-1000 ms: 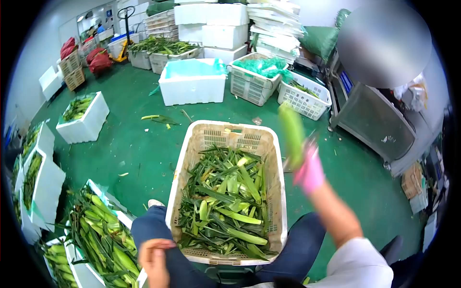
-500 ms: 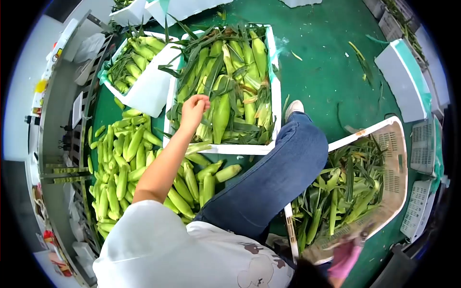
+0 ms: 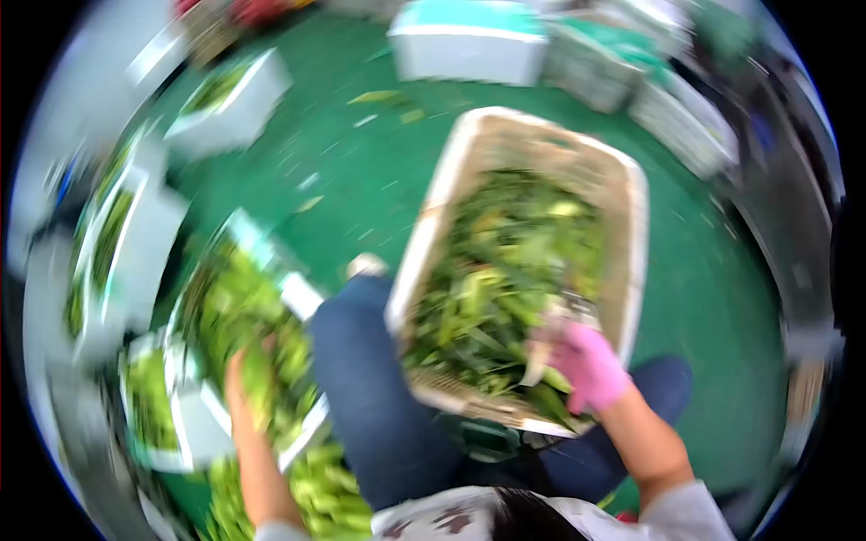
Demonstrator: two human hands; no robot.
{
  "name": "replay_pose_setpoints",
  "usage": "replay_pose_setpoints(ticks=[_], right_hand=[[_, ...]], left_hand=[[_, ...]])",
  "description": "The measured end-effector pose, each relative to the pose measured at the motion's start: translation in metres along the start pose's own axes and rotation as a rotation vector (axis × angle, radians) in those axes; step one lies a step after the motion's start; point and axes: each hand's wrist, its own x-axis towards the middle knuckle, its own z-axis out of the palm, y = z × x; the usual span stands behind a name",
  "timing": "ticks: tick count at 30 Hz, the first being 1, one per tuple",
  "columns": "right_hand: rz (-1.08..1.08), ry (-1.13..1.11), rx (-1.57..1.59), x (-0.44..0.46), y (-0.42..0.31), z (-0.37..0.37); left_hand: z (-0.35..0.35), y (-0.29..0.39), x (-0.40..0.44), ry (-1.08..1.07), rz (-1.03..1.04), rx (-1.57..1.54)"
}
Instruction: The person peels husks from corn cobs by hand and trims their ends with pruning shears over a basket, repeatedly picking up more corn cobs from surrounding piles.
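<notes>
My left hand [image 3: 237, 388], bare and blurred, is at the white foam box [image 3: 311, 424] of unhusked corn. Its fingers appear wrapped round a green ear of corn [image 3: 258, 388]. My right hand [image 3: 586, 365], in a pink glove, is over the near right part of a beige plastic basket [image 3: 636, 243]. Its fingers are closed; a shiny metallic piece [image 3: 579, 308] and a pale strip [image 3: 537, 361] show at them, too smeared to name. Green husks and leaves [image 3: 496, 270] fill the basket beneath.
Green ears of corn [image 3: 325, 491] lie piled on the floor at lower left. A smaller foam box [image 3: 149, 401] of corn stands beside the larger one. More white boxes [image 3: 469, 50] line the far side. My leg [image 3: 374, 388] is between the foam box and the basket.
The view has swung right, bringing the basket to the middle. My left hand, earlier raised over the corn box with fingers curled, is now at an ear. The gloved right hand has come over the husks.
</notes>
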Motion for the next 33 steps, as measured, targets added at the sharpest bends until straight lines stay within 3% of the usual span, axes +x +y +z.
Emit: replay_pose_setpoints(ticks=[2, 4, 5, 7, 8, 9, 11, 13, 15, 16, 18, 21, 23, 25, 27, 29, 32, 33], right_hand=[[-0.092, -0.105, 0.056, 0.010, -0.009, -0.001], [-0.050, -0.136, 0.110, 0.027, -0.009, -0.008], [-0.084, -0.165, 0.114, 0.037, -0.005, -0.013], [-0.212, -0.226, 0.123, 0.050, 0.004, -0.023], [-0.259, -0.223, 0.069, 0.041, -0.002, -0.027], [-0.300, -0.218, 0.017, 0.027, -0.006, -0.031], [-0.434, -0.010, -0.117, -0.010, -0.021, -0.030], [-0.337, 0.018, -0.104, -0.038, -0.037, -0.030], [-0.567, 0.165, -0.077, 0.008, -0.017, -0.035], [-0.653, 0.250, -0.072, 0.029, -0.010, -0.037], [-0.641, 0.358, 0.006, 0.048, -0.010, -0.046], [-0.601, 0.378, -0.105, 0.042, -0.025, -0.053], [-0.709, 0.382, -0.145, 0.047, -0.030, -0.052], [-0.723, 0.367, -0.124, 0.049, -0.038, -0.050], [-0.522, 0.291, -0.042, 0.006, -0.074, -0.059], [-0.711, 0.467, -0.221, 0.032, -0.071, -0.076], [-0.729, 0.626, -0.437, 0.043, -0.070, -0.091], [-0.724, 0.642, -0.493, 0.036, -0.077, -0.094]], left_hand=[[-0.023, 0.059, 0.035, -0.118, -0.270, -0.603], [-0.015, 0.115, 0.056, -0.424, -0.372, -1.042], [0.024, 0.159, 0.044, -0.274, -0.253, -1.149], [0.051, 0.153, 0.059, 0.026, 0.382, -0.102], [0.091, 0.217, 0.048, -0.202, -0.099, -0.616], [0.145, 0.275, 0.019, -0.458, -0.196, -0.966], [0.211, 0.263, 0.023, -0.727, -0.178, -0.799], [0.284, 0.233, 0.007, -0.832, -0.531, -0.610], [0.360, 0.228, -0.053, -0.875, -0.493, -0.550], [0.372, 0.179, -0.034, -1.033, -0.467, -0.465], [0.398, 0.190, -0.049, -1.042, -0.458, -0.499], [0.398, 0.192, -0.036, -1.256, -0.441, -0.505], [0.394, 0.183, -0.036, -1.014, -0.524, -0.633], [0.387, 0.180, -0.016, -0.935, -0.436, -0.659], [0.393, 0.173, 0.029, -1.021, -0.429, -0.857], [0.374, 0.178, 0.062, -0.775, -0.506, -0.851], [0.353, 0.126, 0.137, -1.301, -0.272, -1.122], [0.338, 0.155, 0.124, -1.454, -0.277, -1.096]])
